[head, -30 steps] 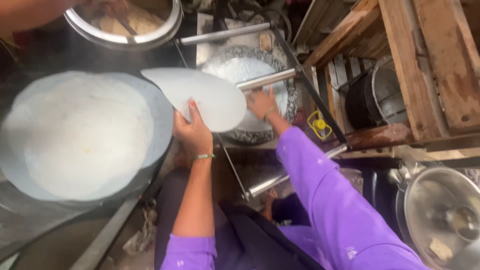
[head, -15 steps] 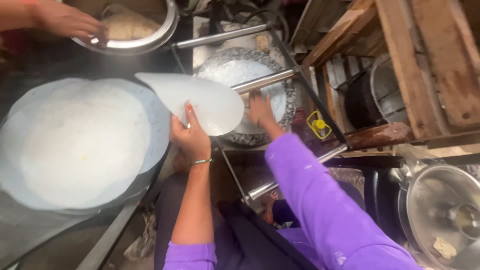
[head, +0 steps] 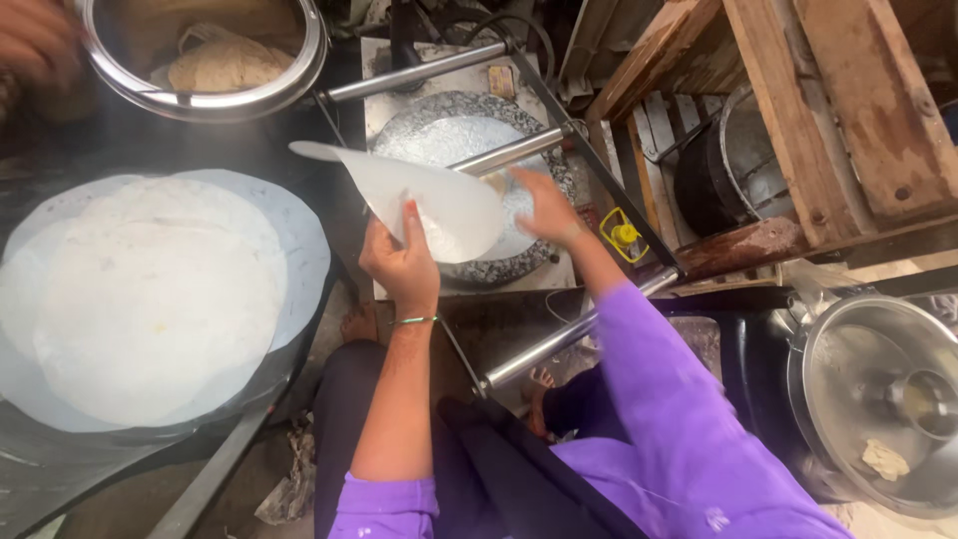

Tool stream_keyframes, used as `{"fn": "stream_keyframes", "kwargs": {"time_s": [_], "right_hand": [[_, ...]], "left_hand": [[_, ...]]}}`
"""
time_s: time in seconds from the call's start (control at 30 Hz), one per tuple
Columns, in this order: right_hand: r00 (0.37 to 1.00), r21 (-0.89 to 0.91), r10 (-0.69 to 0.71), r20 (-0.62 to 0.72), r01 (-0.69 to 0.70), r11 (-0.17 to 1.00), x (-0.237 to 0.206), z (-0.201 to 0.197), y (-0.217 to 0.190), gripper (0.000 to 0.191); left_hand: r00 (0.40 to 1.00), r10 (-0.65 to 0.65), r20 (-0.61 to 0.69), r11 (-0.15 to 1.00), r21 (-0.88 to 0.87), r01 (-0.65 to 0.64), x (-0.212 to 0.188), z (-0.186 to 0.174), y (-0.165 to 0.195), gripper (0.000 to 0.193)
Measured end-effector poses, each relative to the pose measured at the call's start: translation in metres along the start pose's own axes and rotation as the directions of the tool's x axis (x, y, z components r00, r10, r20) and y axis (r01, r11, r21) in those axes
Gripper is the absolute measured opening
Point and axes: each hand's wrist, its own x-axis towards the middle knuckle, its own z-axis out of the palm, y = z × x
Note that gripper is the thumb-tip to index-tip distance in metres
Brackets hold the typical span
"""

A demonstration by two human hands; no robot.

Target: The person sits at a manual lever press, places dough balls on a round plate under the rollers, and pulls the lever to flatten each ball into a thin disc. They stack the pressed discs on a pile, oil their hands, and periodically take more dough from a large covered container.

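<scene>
Thin flatbreads (head: 150, 299) lie stacked on the griddle's (head: 30, 479) left. A steel bowl (head: 299, 70) holds cooked rotis (head: 225, 65). The left hand (head: 404, 265) pinches a raw dough sheet (head: 439, 205); the right hand (head: 549, 205), fingers curled, touches its edge over the round press plate (head: 449, 135).

L hand (head: 401, 262) pinched shut, R hand (head: 544, 208) reaching fwd.
</scene>
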Motion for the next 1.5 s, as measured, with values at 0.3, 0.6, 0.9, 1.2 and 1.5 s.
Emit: {"fn": "stream_keyframes", "kwargs": {"time_s": [0.3, 0.6, 0.9, 1.2, 1.5], "right_hand": [[0.866, -0.062, 0.200, -0.458, -0.256, 0.965, -0.127, -0.013, 0.010, 0.035], [0.600, 0.695, 0.765, 0.234, -0.654, 0.299, -0.183, -0.031, 0.130, 0.011], [0.422, 0.673, 0.833, 0.357, -0.735, 0.083, -0.135, -0.019, 0.063, 0.019], [0.383, 0.691, 0.804, 0.454, -0.722, -0.046, -0.038, 0.032, 0.009, 0.012], [0.517, -0.002, 0.849, 0.109, -0.854, 0.520, -0.023, 0.028, 0.025, 0.033]], "left_hand": [[0.849, -0.369, 0.379, 0.697, -0.492, 0.522, -0.055, 0.028, -0.003, 0.051], [0.751, -0.491, 0.442, 0.862, 0.125, 0.491, -0.067, 0.027, -0.059, 0.090], [0.332, -0.813, 0.478, 0.440, 0.132, 0.888, -0.071, 0.031, -0.073, 0.101], [0.360, -0.810, 0.464, 0.425, 0.041, 0.904, -0.063, 0.033, -0.078, 0.107], [0.395, -0.842, 0.368, 0.454, 0.088, 0.887, -0.050, 0.040, -0.088, 0.101]]}}
